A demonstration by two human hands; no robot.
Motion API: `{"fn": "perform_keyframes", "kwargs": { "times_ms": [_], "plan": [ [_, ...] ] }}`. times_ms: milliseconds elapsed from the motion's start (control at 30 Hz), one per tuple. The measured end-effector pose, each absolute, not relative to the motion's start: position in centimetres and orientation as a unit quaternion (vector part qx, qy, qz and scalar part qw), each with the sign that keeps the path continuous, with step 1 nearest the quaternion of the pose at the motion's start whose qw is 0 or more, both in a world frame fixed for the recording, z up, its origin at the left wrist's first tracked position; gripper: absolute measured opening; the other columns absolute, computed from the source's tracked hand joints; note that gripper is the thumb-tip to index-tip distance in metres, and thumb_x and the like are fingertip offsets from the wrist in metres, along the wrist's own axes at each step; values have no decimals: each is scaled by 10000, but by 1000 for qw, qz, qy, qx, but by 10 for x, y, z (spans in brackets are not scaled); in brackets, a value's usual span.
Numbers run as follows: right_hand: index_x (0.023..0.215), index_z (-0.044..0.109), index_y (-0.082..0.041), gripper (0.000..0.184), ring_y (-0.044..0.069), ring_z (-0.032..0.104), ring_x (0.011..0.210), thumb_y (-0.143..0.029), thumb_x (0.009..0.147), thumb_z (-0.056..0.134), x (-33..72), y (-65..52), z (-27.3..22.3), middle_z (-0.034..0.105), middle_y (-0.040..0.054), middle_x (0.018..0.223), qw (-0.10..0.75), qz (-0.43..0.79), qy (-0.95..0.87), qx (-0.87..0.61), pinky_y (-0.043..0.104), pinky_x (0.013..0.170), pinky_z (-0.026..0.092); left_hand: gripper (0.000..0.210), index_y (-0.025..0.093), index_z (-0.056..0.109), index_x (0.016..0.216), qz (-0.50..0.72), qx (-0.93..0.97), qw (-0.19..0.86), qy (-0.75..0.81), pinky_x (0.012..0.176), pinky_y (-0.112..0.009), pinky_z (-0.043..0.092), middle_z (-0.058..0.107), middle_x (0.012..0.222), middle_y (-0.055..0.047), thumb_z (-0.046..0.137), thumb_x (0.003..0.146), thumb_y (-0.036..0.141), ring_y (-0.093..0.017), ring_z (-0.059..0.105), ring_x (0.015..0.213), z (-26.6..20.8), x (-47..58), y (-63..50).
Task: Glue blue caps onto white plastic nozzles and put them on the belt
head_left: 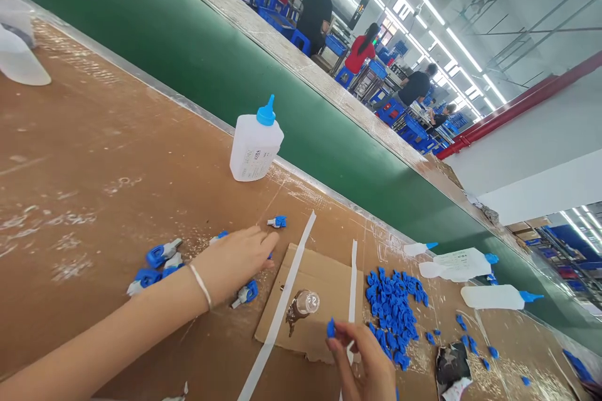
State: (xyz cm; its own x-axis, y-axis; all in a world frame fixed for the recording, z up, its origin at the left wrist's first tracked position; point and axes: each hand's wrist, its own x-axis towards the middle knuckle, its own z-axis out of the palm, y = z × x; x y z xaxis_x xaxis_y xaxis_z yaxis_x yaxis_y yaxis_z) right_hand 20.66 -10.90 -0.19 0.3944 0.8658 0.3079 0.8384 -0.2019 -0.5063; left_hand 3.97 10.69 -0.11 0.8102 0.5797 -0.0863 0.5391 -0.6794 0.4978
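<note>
The right hand, cut off by the frame's bottom edge, pinches a small blue plastic cap, while the left hand lies flat, fingers pressed together, on the scuffed brown table.

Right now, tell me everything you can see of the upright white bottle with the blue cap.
The white bottle stands upright on the brown worktop, close to the metal edge strip beside the green belt. Its body looks like cloudy, soft plastic, squarish with rounded shoulders, with a printed label of small dark text on the front. A blue cap with a pointed nozzle tip closes the top. Nothing touches it; the left hand lies nearer the camera among small blue and white parts.
</note>
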Motion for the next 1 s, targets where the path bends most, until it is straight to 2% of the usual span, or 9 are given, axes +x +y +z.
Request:
{"fn": "perform_keyframes", "kwargs": {
  "times_ms": [67, 167, 267, 333, 433, 500, 667, 833, 1000],
  "plan": [
    [894, 687, -238, 205, 143, 633, 625, -373, 916, 535, 204, -89, 2, 679, 15, 716, 267, 49, -585, -764, 209, 573, 490, 201, 191, 631, 1014, 89, 869, 395, 286, 768, -299, 488, 712, 906, -52, 517, 850, 170, -218, 651, 855, 2, 34, 93],
    [898, 687, -225, 164, 142, 643, 614, -336, 898, 567, 207, -74, 4, 690, 10, 715, 213, 51, -614, -759, 208, 573, 502, 246, 244, 675, 995, 159, 726, 620, 251, 764, -266, 480, 711, 918, -19, 508, 837, 332, -196, 637, 857, -2, 27, 66],
    [875, 696, -224, 170, 135, 630, 568, -348, 891, 580, 211, -70, 4, 691, 1, 690, 181, 45, -620, -762, 208, 550, 494, 454, 244, 686, 1066, 146, 561, 771, 262, 618, -252, 484, 673, 747, -12, 503, 801, 564, -171, 591, 662, -7, 21, 43],
    [846, 703, -228, 192, 130, 603, 524, -370, 888, 582, 212, -68, 5, 684, -5, 663, 169, 44, -622, -763, 211, 520, 476, 598, 247, 676, 1120, 148, 460, 835, 264, 608, -256, 495, 655, 688, -1, 553, 728, 682, -157, 563, 601, -9, 19, 35],
    [788, 711, -227, 304, 138, 566, 498, -465, 889, 551, 209, -66, 6, 675, 7, 636, 188, 32, -601, -776, 233, 507, 450, 664, 243, 706, 1081, 153, 372, 881, 250, 702, -276, 520, 697, 715, -17, 645, 630, 727, -163, 605, 636, -10, 21, 33],
    [767, 717, -229, 359, 148, 554, 512, -527, 871, 547, 207, -67, 4, 670, 16, 629, 229, 39, -572, -786, 245, 524, 444, 681, 224, 727, 1036, 163, 344, 888, 256, 689, -283, 531, 715, 750, -35, 686, 580, 728, -178, 635, 668, -14, 26, 33],
    [821, 742, -228, 379, 169, 624, 640, -592, 736, 680, 203, -79, -6, 715, 37, 712, 407, 153, -402, -806, 243, 604, 494, 716, 180, 734, 1015, 185, 315, 890, 273, 625, -302, 551, 715, 836, -66, 741, 524, 701, -236, 676, 759, -28, 43, 27],
    [776, 747, -212, 382, 165, 629, 581, -553, 612, 801, 195, -88, -10, 714, 49, 667, 553, 330, -241, -726, 259, 557, 517, 700, 174, 738, 1002, 182, 277, 905, 267, 637, -326, 569, 718, 843, -73, 773, 508, 669, -254, 690, 771, -33, 52, 18],
    [756, 750, -246, 301, 139, 580, 543, -488, 597, 836, 188, -92, -13, 658, 19, 613, 608, 417, -194, -647, 267, 556, 500, 679, 164, 747, 965, 167, 252, 919, 254, 685, -348, 584, 725, 777, -65, 791, 495, 652, -238, 670, 796, -26, 55, 11]
  ]
}}
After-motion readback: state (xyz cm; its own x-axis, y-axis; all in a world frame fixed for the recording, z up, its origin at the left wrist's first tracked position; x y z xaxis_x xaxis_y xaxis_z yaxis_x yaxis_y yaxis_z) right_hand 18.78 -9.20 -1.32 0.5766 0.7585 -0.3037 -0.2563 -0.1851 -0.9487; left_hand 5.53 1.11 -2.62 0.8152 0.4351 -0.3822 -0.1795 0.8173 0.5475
